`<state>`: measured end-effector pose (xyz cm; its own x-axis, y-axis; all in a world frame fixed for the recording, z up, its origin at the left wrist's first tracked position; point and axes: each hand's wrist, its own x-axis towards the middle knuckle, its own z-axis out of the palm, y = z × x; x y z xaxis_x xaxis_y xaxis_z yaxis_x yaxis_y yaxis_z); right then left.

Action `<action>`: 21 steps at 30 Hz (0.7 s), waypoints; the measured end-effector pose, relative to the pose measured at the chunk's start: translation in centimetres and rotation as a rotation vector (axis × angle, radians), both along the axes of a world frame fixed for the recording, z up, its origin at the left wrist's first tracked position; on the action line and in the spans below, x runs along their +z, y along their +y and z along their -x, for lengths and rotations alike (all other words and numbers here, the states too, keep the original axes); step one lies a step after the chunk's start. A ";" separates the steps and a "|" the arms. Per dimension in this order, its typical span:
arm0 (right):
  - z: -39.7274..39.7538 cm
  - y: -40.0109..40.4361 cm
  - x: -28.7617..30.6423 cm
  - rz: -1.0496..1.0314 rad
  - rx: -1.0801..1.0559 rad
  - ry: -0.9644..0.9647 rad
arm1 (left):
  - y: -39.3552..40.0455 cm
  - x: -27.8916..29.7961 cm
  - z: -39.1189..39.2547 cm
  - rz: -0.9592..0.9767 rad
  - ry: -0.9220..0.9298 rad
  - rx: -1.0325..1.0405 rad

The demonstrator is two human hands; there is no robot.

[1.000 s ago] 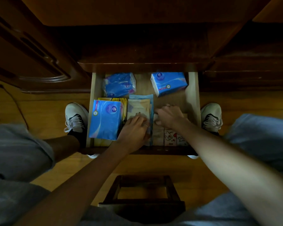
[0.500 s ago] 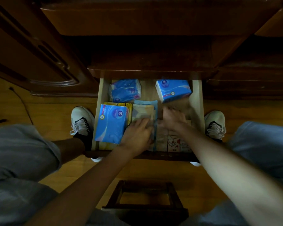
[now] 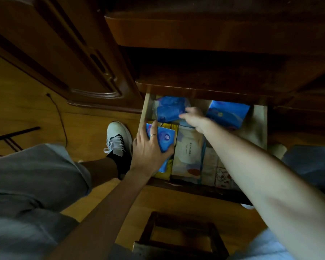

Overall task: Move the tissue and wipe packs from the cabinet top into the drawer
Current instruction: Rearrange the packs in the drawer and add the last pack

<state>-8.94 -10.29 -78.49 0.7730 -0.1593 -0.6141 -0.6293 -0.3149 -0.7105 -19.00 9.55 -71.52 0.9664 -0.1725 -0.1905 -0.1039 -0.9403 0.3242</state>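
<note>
Shoe (image 3: 118,139) beside drawer (image 3: 263,124), stool (image 3: 180,239) below

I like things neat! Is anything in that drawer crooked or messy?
A little. The blue box at the back right sits tilted, not square with the drawer. The soft blue packs at the back left look crumpled where the right hand touches them. Nothing looks spilled or torn.

dim wooden floor (image 3: 23,102), dark stool (image 3: 180,239)
</note>
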 end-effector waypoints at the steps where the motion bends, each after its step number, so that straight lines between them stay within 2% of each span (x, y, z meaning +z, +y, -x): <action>1: 0.0 -0.4 0.3 0.045 -0.070 -0.044 | 0.0 -0.3 0.0 -0.006 -0.011 0.000; 5: 2.0 -3.6 3.4 0.278 -0.247 -0.205 | -0.1 -0.5 0.1 -0.015 -0.068 0.010; 9: 6.5 -6.6 6.2 0.121 -0.276 -0.110 | -1.3 -0.3 0.2 -0.019 -0.125 0.055; 12: 10.2 -8.8 8.2 0.219 -0.250 -0.059 | -2.2 -0.5 0.1 -0.025 -0.133 0.060; 14: 13.7 -10.4 9.5 0.396 -0.106 0.017 | -2.2 -0.8 0.0 -0.013 -0.123 0.081; 19: 22.5 -11.2 9.4 0.818 0.526 0.184 | -2.2 -0.6 -0.2 0.001 -0.150 0.102; 21: 22.6 -10.8 8.1 1.045 0.626 0.114 | -2.1 -0.4 -0.4 -0.006 -0.126 0.101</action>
<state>-31.57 -21.11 -70.38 0.8432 -0.2365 -0.4827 -0.2065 -0.9716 0.1152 -18.58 7.44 -71.96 0.9951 -0.0725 -0.0675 -0.0483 -0.9500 0.3085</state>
